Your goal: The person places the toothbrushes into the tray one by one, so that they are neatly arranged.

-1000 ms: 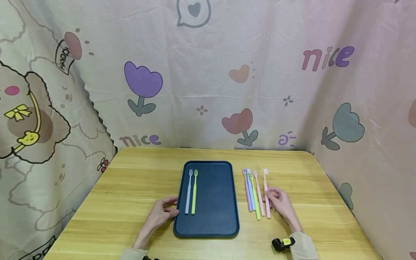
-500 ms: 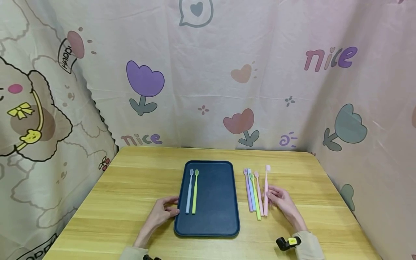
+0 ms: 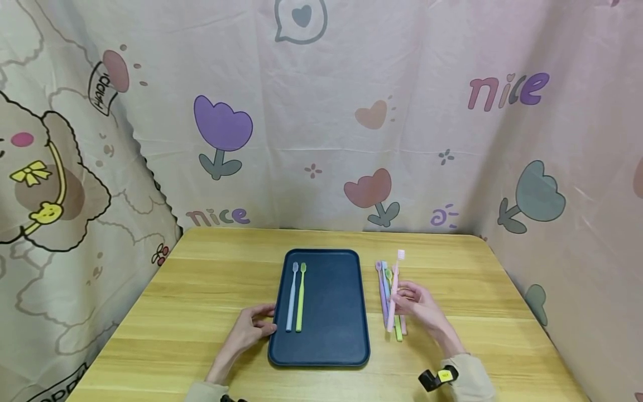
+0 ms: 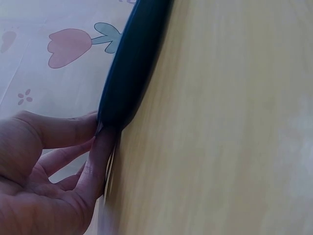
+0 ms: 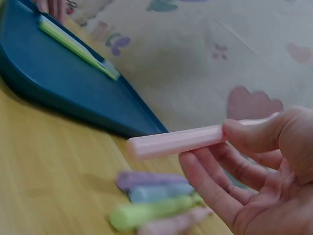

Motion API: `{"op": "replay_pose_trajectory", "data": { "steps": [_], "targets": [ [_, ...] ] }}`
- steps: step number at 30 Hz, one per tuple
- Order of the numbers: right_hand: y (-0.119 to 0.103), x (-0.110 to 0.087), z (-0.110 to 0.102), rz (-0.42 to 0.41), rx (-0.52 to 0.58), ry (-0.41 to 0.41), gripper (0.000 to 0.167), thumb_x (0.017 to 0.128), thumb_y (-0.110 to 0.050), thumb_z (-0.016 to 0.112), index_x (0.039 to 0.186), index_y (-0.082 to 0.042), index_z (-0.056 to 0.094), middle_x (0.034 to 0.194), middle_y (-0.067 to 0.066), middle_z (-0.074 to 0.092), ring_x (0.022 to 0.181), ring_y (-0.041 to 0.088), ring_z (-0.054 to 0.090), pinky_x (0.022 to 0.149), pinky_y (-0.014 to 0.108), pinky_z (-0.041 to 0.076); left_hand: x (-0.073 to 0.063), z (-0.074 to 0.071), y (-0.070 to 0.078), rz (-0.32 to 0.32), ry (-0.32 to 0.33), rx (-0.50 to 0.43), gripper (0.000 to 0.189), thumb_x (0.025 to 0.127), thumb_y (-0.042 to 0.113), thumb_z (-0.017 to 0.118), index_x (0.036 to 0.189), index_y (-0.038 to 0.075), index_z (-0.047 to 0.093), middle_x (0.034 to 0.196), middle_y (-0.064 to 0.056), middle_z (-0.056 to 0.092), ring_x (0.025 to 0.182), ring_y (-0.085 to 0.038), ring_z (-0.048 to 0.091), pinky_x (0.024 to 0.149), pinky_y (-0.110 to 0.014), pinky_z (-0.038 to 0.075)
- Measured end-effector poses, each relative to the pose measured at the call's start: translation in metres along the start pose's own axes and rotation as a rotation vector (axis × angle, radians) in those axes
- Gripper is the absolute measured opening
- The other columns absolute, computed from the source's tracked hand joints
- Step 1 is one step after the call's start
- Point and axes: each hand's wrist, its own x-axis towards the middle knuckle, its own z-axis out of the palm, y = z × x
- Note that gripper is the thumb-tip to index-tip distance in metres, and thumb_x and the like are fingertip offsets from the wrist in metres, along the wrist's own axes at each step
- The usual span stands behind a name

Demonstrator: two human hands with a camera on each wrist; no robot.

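My right hand (image 3: 422,304) pinches a pink toothbrush (image 5: 178,141) by its handle between thumb and fingers. Bristle end away from me, the brush is raised over a bunch of toothbrushes lying right of the tray. That bunch has a purple toothbrush (image 3: 380,290), a blue toothbrush (image 5: 161,192), a green toothbrush (image 5: 151,213) and another pink toothbrush (image 5: 176,223), partly hidden in the head view. My left hand (image 3: 248,330) holds the left rim of the dark blue tray (image 4: 132,63) between thumb and fingers. On the tray's left side lie a blue toothbrush (image 3: 291,298) and a green toothbrush (image 3: 300,301), side by side.
All of this rests on a wooden table (image 3: 201,279). A printed curtain (image 3: 301,111) hangs behind the table and along both sides. A small black wrist camera (image 3: 437,378) sits on the right sleeve.
My right hand has lifted the pink toothbrush from the right side of the bunch and carried it left over the others. The left hand and tray have stayed put.
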Motion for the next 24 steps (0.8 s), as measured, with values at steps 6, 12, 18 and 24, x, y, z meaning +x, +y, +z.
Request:
{"op": "replay_pose_trajectory", "data": {
  "steps": [6,12,18,24],
  "targets": [
    [-0.006,0.011,0.027,0.021,0.005,-0.009,0.048,0.098,-0.003,0.059,0.131,0.023,0.036,0.093,-0.002,0.068,0.079,0.009,0.069,0.076,0.029,0.062,0.000,0.000,0.001,-0.008,0.002,-0.005,0.057,0.084,-0.008,0.070,0.136,-0.016,0.051,0.124,-0.034,0.062,0.092,-0.031,0.072,0.071,-0.021,0.057],
    [-0.006,0.023,0.050,0.027,-0.006,-0.042,0.043,0.098,-0.003,0.058,0.128,0.022,0.040,0.089,-0.002,0.067,0.075,0.008,0.069,0.074,0.032,0.063,-0.001,0.000,0.000,-0.009,-0.003,-0.005,0.057,0.084,-0.009,0.070,0.136,-0.016,0.051,0.124,-0.034,0.062,0.093,-0.031,0.072,0.072,-0.021,0.058],
    [-0.008,0.036,0.070,0.038,-0.028,-0.056,0.044,0.098,-0.004,0.060,0.128,0.022,0.043,0.085,-0.003,0.065,0.070,0.008,0.068,0.072,0.031,0.063,0.000,-0.001,0.000,-0.001,-0.005,-0.009,0.056,0.084,-0.009,0.069,0.136,-0.016,0.051,0.123,-0.035,0.062,0.091,-0.028,0.073,0.071,-0.021,0.057],
    [-0.007,0.048,0.089,0.018,-0.058,-0.053,0.031,0.095,-0.005,0.065,0.114,0.016,0.053,0.081,0.001,0.068,0.066,0.009,0.069,0.068,0.032,0.063,0.000,-0.001,0.000,0.018,-0.019,-0.006,0.057,0.083,-0.009,0.070,0.136,-0.018,0.049,0.123,-0.036,0.061,0.090,-0.027,0.073,0.071,-0.020,0.057]
  ]
}}
